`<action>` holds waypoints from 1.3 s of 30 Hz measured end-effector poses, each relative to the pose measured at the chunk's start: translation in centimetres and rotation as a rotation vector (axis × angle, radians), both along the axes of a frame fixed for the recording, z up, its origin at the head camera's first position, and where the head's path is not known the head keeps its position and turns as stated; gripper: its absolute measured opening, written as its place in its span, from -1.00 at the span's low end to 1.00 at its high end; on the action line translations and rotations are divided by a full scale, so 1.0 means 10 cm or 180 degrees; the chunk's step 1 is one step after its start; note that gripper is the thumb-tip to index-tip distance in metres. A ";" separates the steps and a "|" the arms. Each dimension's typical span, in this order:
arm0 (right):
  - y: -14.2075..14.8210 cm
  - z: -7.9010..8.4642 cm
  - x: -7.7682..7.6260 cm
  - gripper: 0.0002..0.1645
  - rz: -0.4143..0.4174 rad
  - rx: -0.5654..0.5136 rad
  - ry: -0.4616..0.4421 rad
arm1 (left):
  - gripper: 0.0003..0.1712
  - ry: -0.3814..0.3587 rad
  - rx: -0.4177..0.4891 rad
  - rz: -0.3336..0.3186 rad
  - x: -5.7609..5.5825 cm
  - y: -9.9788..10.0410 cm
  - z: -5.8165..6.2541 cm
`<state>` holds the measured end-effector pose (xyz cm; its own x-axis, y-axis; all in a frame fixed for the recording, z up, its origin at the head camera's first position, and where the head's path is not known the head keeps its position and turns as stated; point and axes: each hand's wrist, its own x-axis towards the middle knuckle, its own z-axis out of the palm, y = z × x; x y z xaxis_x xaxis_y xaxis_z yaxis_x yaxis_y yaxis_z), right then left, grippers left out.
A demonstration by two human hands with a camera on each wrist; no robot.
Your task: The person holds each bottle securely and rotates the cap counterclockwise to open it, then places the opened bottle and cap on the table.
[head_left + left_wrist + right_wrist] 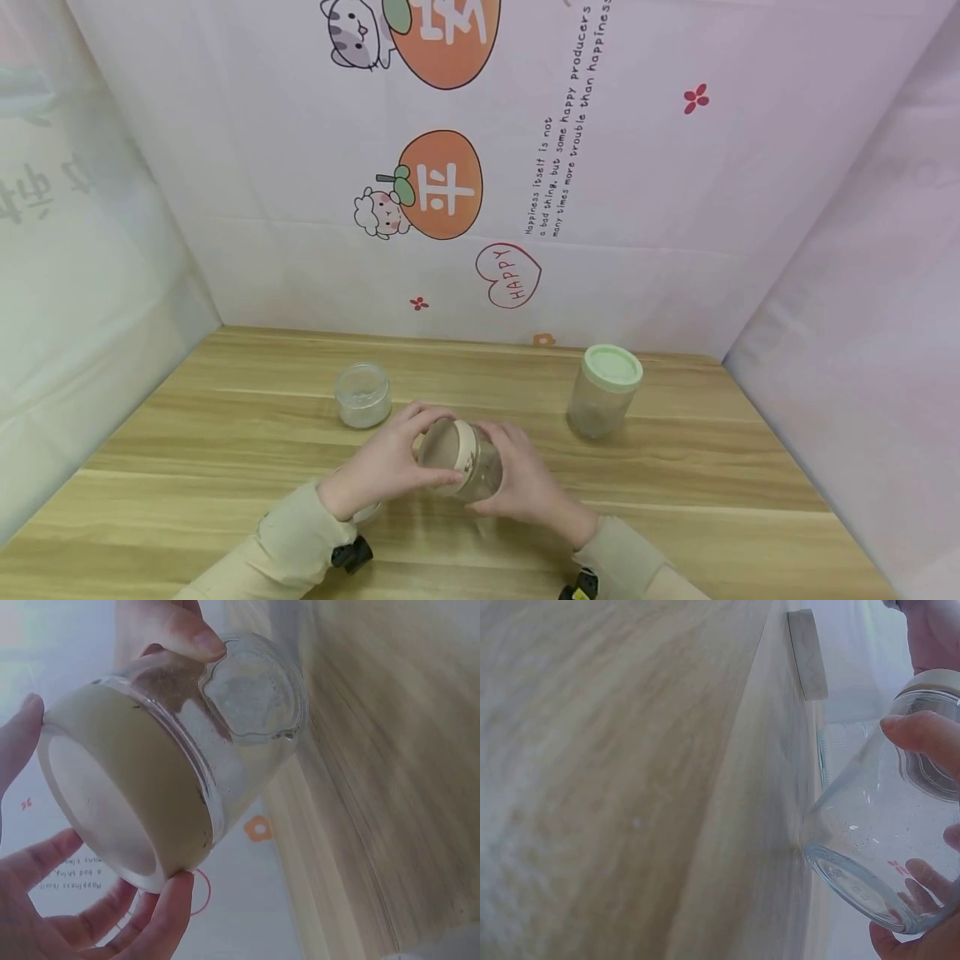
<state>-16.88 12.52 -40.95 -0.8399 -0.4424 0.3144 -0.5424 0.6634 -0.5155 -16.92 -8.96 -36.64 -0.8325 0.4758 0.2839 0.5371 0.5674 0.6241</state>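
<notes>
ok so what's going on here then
A person holds a glass jar tilted, the left grip on its cream lid, the right grip on its clear body. The lid is on the jar. Farther back on the table, a green-lidded jar stands right, a small clear container left.

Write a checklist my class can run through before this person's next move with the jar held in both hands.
1. Left hand gripping the cream lid: ok, thumb and fingers are around its edge.
2. Right hand steadying the held jar: ok, it grips the glass body.
3. Is the held jar upright? Not ok, it is tilted.
4. Is the cream lid loosened? Cannot tell; it sits on the jar's mouth.
5. Green-topped jar clear of both hands: ok, it stands apart, to the right.
</notes>
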 end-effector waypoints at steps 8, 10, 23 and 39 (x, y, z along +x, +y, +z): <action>0.00 0.00 -0.01 0.16 -0.0009 -0.0050 -0.0013 | -0.20 -0.0019 -0.0033 0.0327 0.02 0.07 0.00; 0.01 0.00 -0.01 0.16 -0.0006 -0.0040 -0.0001 | -0.22 -0.0011 -0.0018 0.0391 0.03 0.08 0.00; 0.00 0.01 0.00 0.16 -0.0027 -0.0053 -0.0049 | -0.28 0.0025 -0.0290 0.0772 0.05 0.14 0.03; 0.00 0.00 0.00 0.17 -0.0031 -0.0010 0.0020 | -0.02 0.0053 0.0114 -0.0020 -0.01 0.02 -0.01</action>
